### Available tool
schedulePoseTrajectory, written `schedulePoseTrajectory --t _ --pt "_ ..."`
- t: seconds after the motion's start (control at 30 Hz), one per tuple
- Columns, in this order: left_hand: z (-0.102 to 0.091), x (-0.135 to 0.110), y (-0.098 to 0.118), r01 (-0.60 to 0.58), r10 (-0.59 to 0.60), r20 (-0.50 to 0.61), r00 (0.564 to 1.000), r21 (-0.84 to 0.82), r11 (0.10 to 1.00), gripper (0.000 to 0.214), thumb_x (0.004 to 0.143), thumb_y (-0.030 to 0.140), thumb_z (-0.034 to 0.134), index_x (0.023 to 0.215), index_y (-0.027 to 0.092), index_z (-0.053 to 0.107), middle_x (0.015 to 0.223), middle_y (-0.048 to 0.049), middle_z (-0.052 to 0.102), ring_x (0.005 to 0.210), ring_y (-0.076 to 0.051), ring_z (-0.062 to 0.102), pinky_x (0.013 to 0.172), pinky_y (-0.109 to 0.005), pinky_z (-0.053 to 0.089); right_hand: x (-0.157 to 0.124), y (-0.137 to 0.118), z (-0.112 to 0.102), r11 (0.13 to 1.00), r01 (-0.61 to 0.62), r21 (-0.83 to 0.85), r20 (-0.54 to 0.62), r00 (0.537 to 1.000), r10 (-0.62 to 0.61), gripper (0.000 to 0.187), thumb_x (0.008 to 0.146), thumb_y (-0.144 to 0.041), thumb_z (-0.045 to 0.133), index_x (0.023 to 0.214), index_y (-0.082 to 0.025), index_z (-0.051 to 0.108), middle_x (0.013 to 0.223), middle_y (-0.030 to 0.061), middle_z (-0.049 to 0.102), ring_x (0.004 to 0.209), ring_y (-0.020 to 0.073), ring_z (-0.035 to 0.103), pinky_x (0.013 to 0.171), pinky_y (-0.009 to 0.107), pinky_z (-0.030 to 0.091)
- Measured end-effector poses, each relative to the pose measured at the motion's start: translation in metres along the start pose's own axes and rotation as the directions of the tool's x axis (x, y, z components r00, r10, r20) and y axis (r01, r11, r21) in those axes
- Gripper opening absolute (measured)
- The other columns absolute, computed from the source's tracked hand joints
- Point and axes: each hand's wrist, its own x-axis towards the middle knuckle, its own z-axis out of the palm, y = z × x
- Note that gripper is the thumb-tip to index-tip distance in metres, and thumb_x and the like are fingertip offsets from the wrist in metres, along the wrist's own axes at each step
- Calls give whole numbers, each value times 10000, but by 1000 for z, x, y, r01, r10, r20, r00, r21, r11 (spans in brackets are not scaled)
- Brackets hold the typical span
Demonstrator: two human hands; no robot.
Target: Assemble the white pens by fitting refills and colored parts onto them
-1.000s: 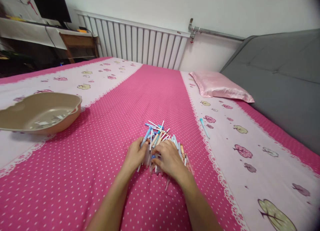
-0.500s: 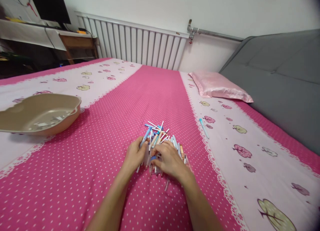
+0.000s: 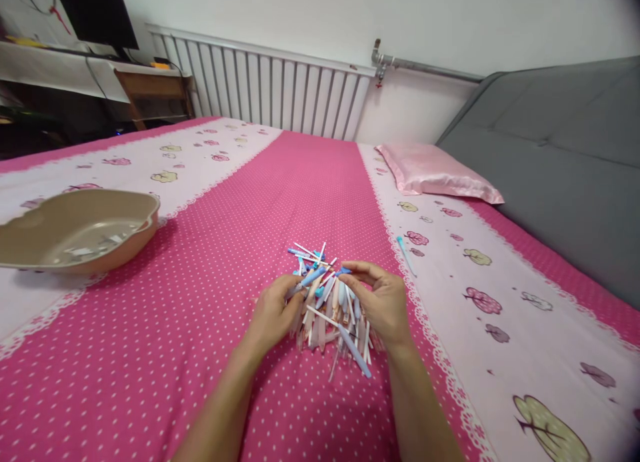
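Observation:
A heap of pens and loose pen parts (image 3: 327, 312) lies on the pink dotted bedspread (image 3: 310, 182). My left hand (image 3: 273, 312), at the heap's left side, is closed around a blue pen (image 3: 314, 277) whose tip end points up and right. Between the thumb and fingers of my right hand (image 3: 383, 299) is a small blue piece that looks like a pen cap (image 3: 343, 271). A periwinkle pen part (image 3: 354, 351) lies slanted across the near side of the heap. Several thin white sticks poke out at its far end.
To the left stands a beige basin (image 3: 115, 202) with small pale pieces inside. A single light blue pen (image 3: 406, 255) lies right of the heap. Farther back are a pink pillow (image 3: 435, 169), a grey headboard (image 3: 560, 129) and a white radiator (image 3: 270, 82).
My right hand has moved up and right off the heap's middle, with the blue piece in its fingers. The pen in my left hand has tilted rightward. The periwinkle part now shows in front.

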Motion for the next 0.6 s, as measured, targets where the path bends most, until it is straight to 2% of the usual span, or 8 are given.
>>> schedulePoseTrajectory --t 0.23,0.5,0.6 --pt "-1 0 2 -73 73 49 996 -14 997 215 799 220 474 947 187 627 926 -47 642 852 -174 566 777 -281 417 -1 0 0 999 35 7 -3 999 -35 177 692 -268 695 858 -207 695 800 16 706 723 159 654 713 290 522" --pt "-3 0 5 -27 32 30 999 -150 988 212 757 217 513 901 220 669 899 -47 647 863 -200 566 807 -297 415 -2 -4 2 994 102 -50 30 994 -101 171 702 -268 680 863 -213 700 855 32 701 767 179 649 750 333 520" --pt "-3 0 5 -41 45 24 999 -135 990 215 755 202 515 903 219 671 897 -46 650 860 -198 570 799 -292 419 -3 -5 2 988 131 -82 32 991 -129 173 706 -272 675 868 -219 703 860 35 696 763 179 643 742 336 523"
